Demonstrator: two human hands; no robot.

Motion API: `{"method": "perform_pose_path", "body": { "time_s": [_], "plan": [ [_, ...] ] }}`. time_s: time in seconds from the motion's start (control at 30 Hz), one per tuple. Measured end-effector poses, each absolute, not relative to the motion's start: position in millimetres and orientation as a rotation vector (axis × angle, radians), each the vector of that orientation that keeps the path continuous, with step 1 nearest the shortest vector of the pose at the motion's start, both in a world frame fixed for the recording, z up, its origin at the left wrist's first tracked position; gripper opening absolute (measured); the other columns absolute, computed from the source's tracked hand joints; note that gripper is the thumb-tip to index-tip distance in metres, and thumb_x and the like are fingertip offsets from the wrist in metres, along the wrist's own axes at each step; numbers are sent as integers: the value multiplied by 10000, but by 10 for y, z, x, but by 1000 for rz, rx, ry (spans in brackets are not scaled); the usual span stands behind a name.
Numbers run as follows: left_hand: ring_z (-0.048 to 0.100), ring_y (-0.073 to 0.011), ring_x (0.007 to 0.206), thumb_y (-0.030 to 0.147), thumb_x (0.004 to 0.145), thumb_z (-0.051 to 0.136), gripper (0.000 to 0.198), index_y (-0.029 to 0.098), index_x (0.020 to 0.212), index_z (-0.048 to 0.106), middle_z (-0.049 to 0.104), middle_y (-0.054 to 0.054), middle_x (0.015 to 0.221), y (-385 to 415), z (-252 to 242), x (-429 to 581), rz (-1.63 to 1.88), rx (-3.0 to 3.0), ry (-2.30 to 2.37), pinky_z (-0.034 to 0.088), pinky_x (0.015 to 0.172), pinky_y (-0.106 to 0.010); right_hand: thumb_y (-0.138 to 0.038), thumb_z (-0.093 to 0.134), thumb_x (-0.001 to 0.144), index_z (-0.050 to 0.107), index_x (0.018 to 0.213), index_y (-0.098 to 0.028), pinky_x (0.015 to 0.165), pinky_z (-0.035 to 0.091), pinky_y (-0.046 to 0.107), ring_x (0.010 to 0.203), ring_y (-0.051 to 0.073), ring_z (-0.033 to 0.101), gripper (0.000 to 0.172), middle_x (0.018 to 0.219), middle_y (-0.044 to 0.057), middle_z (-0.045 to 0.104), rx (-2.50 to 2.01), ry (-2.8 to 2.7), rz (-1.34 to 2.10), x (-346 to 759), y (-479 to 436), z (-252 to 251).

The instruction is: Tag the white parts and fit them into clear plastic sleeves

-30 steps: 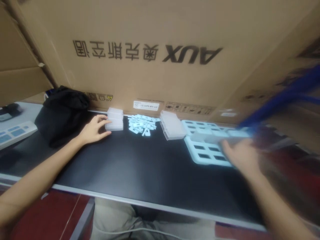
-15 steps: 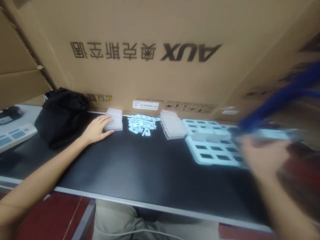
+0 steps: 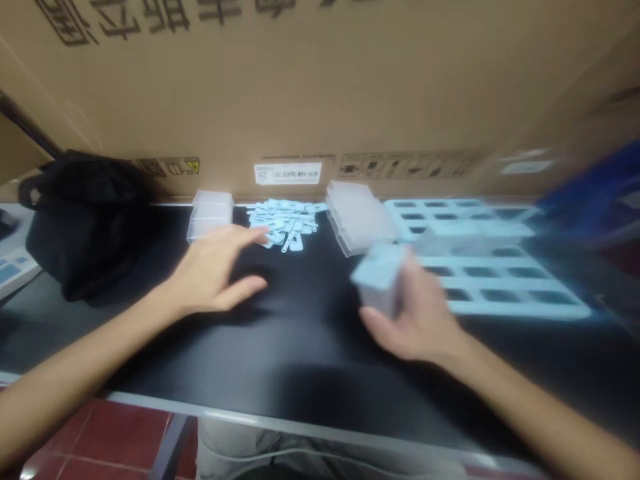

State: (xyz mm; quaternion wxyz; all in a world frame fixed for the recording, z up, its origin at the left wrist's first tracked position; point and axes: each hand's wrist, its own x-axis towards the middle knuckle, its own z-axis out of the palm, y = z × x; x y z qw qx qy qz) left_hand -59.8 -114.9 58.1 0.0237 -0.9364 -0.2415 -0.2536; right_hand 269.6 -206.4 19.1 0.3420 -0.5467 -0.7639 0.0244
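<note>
My right hand grips a small plastic box with a light-blue top and translucent sides, held above the black table; motion blurs its details. My left hand is open, thumb and fingers apart, with nothing between them. Its fingertips come close to a pile of light-blue flat tags; whether they touch is unclear. Behind the left hand stands a clear plastic box. Beyond the right hand lies a stack of translucent plastic cases.
At the right, light-blue trays with rectangular openings lie on the table, translucent pieces on top. A black cloth bag sits at the left beside a white device. A large cardboard box walls off the back. Something blue shows at far right.
My right hand has come from the far right toward the middle, carrying the small box. My left hand has left the clear box and moved right, toward the tags. The view has tilted down.
</note>
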Motion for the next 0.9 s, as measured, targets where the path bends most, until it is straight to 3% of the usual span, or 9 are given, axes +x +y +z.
{"method": "perform_pose_path", "body": {
  "time_s": [0.1,0.23,0.33,0.43,0.5,0.6,0.73,0.83,0.9],
  "plan": [
    [710,-250,1045,555,1028,516,568,180,1455,499,738,-115,1195,-1300,714,-54,-872,-3042,-545,558,917,-379,-525,566,784,444,1076,-220,497,399,323,519,235,590,439,639,-8,582,-1357,-2161,298,2383,-1960,161],
    [734,-155,865,330,1090,452,276,187,1149,681,775,-54,1001,-1148,897,248,-774,-3290,-566,551,781,-255,-511,560,758,395,1048,-237,496,370,308,509,224,599,431,636,-18,587,-1416,-2141,417,2271,-1878,185],
    [702,-121,667,366,1061,536,266,186,986,716,747,-11,785,-876,990,209,-1003,-3260,-790,533,683,-233,-529,557,759,365,1009,-250,471,347,299,479,193,554,421,639,-23,577,-1494,-2058,483,2329,-1885,178],
    [656,-112,540,440,1033,579,308,174,971,721,689,11,646,-577,946,120,-1360,-2996,-1185,522,614,-236,-536,570,747,331,969,-261,457,333,293,494,185,553,426,650,-19,577,-1514,-2007,527,2367,-1895,153],
    [708,-133,626,400,1010,613,261,165,1020,726,742,-17,749,-404,854,68,-1424,-2897,-1336,567,684,-258,-526,579,747,308,938,-268,450,317,287,477,172,535,421,631,-30,560,-1513,-2003,539,2357,-1893,129],
    [767,-189,901,287,946,668,248,165,1154,723,789,-76,1063,-223,709,-5,-1337,-2939,-1352,604,867,-322,-496,588,751,277,901,-275,446,299,280,430,149,482,409,579,-60,513,-1490,-2047,547,2319,-1889,88],
    [699,-240,1205,214,943,619,386,203,1325,673,672,-105,1416,-152,626,-80,-1098,-3063,-1181,546,1065,-428,-482,592,754,262,888,-278,445,292,276,420,144,471,411,570,-68,502,-1472,-2073,544,2306,-1894,58],
    [631,-265,1312,287,1001,582,354,198,1333,668,657,-113,1433,-270,671,-61,-997,-3063,-1062,480,1145,-468,-482,594,760,268,881,-278,454,297,274,431,149,489,403,578,-67,511,-1506,-2075,540,2324,-1893,67],
    [663,-247,1241,364,1043,544,364,211,1357,648,696,-104,1357,-451,730,0,-910,-3177,-927,506,1105,-427,-474,599,760,279,880,-277,464,303,275,441,160,509,394,575,-66,514,-1533,-2090,526,2340,-1887,76]
  ]
}}
